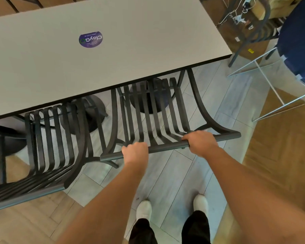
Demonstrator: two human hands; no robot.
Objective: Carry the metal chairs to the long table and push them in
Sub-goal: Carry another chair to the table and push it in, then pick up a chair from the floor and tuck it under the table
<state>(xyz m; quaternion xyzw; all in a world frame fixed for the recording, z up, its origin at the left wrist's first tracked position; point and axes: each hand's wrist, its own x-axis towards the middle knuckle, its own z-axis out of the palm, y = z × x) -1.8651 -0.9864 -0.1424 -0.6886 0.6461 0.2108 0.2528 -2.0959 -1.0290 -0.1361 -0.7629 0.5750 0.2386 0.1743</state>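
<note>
A dark slatted metal chair [153,110] stands in front of me with its seat partly under the long grey table [60,67]. My left hand [135,152] and my right hand [200,142] both grip the round top bar of its backrest. A second dark metal chair [49,138] stands to the left, its seat also under the table's edge, touched by neither hand.
A purple round sticker [90,39] lies on the tabletop. Black round table bases [148,99] stand beneath. At the right are a blue stool on a thin metal frame [299,41] and another dark chair [259,32] by cables. My white shoes [143,209] are on pale floor planks.
</note>
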